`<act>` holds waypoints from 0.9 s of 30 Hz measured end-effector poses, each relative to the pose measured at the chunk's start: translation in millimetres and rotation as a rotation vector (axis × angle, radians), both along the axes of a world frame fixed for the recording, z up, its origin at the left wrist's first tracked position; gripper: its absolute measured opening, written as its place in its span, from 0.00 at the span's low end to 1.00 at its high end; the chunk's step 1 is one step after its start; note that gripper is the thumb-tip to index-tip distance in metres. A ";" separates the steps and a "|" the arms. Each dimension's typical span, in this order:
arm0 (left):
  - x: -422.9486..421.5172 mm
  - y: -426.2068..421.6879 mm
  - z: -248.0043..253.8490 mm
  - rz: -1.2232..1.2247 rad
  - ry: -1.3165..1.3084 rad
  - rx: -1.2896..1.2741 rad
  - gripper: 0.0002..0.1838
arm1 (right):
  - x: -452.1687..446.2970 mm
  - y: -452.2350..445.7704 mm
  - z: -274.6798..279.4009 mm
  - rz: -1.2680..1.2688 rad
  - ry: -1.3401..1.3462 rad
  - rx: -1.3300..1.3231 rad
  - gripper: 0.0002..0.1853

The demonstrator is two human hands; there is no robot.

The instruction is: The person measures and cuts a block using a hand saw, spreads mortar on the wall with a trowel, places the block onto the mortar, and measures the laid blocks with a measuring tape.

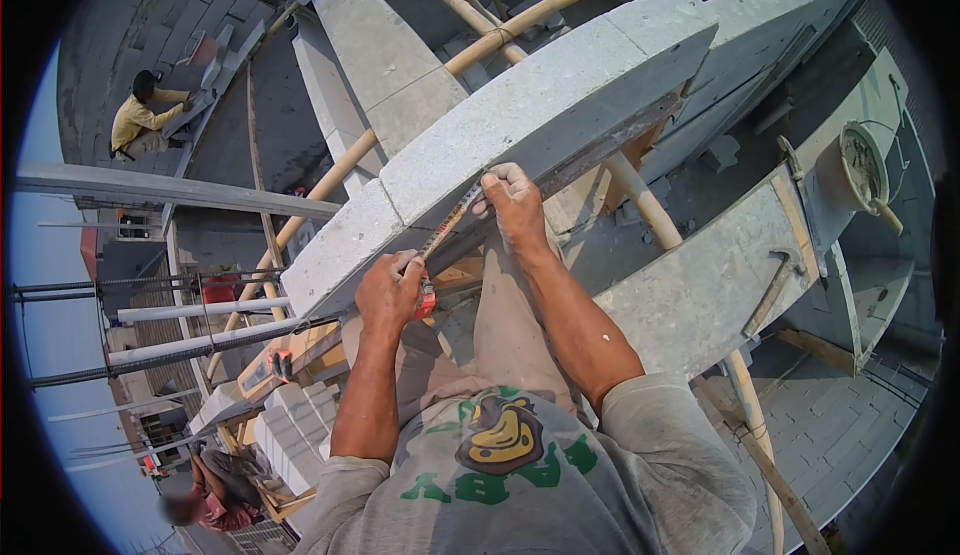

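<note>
A tape measure's blade point(452, 221) is stretched between my two hands, over the near side of a pale block wall point(500, 115). My left hand point(390, 290) is closed round the tape measure, whose red case point(426, 300) shows beside the fingers. Up and to the right, my right hand point(512, 203) pinches the far end of the blade close to the wall's edge. A vertical joint line crosses the blocks just left of the blade.
A hammer point(768, 295) lies on a grey board point(700, 295) at the right, near a bucket point(855, 167) of mortar. Bamboo poles point(340, 170) cross around the wall. Rebar point(160, 360) juts at the left. One person point(150, 115) crouches at upper left, another point(215, 495) sits at lower left.
</note>
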State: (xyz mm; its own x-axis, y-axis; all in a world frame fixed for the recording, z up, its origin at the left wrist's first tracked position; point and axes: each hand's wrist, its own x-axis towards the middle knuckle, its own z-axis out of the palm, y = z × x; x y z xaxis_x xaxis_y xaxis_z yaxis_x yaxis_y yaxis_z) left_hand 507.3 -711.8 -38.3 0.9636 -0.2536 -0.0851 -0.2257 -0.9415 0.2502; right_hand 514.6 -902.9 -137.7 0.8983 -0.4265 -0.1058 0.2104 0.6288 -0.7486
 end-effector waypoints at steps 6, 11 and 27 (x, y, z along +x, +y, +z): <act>0.5 -1.2 0.5 0.016 0.040 0.005 0.15 | -0.8 0.8 2.3 -0.017 0.046 -0.029 0.11; 5.7 1.8 -3.2 0.006 0.042 0.016 0.15 | 2.9 5.2 -5.9 -0.038 0.011 0.044 0.10; 2.8 -7.6 -34.3 0.051 0.219 0.042 0.15 | -8.0 -1.1 -29.9 0.044 0.287 0.056 0.07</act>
